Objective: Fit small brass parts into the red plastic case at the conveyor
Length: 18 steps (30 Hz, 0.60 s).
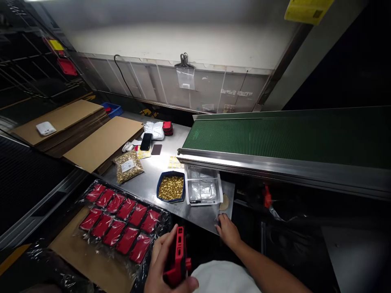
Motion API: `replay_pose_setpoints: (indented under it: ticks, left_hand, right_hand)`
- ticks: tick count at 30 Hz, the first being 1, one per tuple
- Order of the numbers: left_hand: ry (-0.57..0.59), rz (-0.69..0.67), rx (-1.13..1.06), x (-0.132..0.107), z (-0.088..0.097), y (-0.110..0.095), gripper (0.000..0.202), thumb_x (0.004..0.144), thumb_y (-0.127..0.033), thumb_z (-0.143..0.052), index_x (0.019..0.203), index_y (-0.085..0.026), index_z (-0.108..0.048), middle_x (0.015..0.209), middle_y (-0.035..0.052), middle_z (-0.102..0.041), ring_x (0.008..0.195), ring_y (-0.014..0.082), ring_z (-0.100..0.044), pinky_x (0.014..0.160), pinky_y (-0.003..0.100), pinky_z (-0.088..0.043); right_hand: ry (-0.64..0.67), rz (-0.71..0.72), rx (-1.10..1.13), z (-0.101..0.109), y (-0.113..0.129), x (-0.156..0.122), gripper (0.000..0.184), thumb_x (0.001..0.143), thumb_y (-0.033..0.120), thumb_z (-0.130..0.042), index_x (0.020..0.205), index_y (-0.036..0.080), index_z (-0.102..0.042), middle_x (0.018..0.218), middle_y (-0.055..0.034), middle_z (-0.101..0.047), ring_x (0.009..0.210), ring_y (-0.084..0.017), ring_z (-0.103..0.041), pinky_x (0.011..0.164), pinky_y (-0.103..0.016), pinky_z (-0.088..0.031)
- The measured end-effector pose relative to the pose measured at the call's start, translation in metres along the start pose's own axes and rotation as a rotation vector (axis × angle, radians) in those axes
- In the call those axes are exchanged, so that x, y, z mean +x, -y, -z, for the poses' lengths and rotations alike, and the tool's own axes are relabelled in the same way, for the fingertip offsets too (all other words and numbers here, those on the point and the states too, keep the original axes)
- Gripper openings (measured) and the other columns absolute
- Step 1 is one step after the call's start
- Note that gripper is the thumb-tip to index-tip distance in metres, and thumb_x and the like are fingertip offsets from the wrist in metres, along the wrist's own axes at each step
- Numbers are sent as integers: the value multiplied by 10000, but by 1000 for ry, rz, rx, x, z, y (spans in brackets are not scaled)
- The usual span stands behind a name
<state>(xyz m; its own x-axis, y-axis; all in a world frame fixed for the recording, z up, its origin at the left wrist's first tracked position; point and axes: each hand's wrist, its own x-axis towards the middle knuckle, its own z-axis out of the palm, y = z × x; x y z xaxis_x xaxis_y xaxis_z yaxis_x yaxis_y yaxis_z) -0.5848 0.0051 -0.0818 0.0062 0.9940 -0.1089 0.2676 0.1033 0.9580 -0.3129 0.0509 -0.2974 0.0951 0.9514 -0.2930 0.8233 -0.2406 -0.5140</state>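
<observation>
My left hand (161, 260) is closed around a red and black plastic case (178, 256), held on edge low in the view. My right hand (227, 230) rests at the front edge of the steel table (159, 167), fingers curled on something too small to make out. Just beyond it stand a blue tray of small gold parts (171, 187) and a white tray of clear bags (203, 188). To the left lies a plastic-wrapped sheet with several red cases (120, 219) in rows on cardboard.
A green conveyor belt (275, 134) runs along the right behind a steel rail. On the table lie a bag of gold parts (128, 166), a black phone (146, 141) and white bags. Flat cardboard sheets (100, 142) are stacked at the left.
</observation>
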Motion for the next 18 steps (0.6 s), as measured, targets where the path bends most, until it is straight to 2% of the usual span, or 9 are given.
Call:
replay_pose_setpoints:
  ticks: [3, 8, 11, 14, 18]
  left_hand:
    - [-55, 96, -103, -1, -2, 7, 787, 703, -758, -650, 1372, -369, -505, 1375, 51, -443, 1190, 283, -558, 882, 340, -584]
    - [-114, 164, -30, 2, 1, 3, 691, 783, -711, -602, 1325, -283, -561, 1334, 57, -531, 1340, 284, -441, 1029, 370, -475]
    - [-81, 166, -24, 7, 2, -5, 614, 820, -610, -600, 1348, -306, -528, 1348, 36, -500, 1352, 261, -426, 1012, 347, -485]
    - [-35, 58, 49, 12, 4, -12, 613, 800, -449, -620, 1381, -356, -450, 1365, 22, -413, 1324, 244, -438, 979, 342, -511]
    - [-76, -208, 254, 18, 13, -16, 668, 800, -293, -606, 1416, -377, -362, 1362, 54, -340, 1302, 273, -412, 1050, 484, -470]
  right_hand:
    - [-18, -31, 80, 1, -2, 1, 22, 849, 200, -554, 858, 183, -564, 993, -96, -591, 899, -257, -587, 802, -356, -425]
    - [-16, -98, 338, 7, 15, -1, 215, 895, 400, -478, 826, 208, -548, 699, -1, -571, 654, -188, -570, 638, -295, -440]
    - [20, -74, 478, 19, 31, -5, 320, 877, 490, -493, 806, 199, -606, 604, 21, -543, 558, -164, -528, 551, -269, -422]
    - [23, -41, 535, 37, 47, -9, 413, 860, 563, -525, 792, 181, -668, 606, 0, -559, 582, -173, -534, 549, -274, -421]
    - [-22, -49, 640, 68, 77, -12, 424, 762, 527, -685, 986, 167, -675, 714, -11, -595, 622, -160, -526, 572, -270, -427]
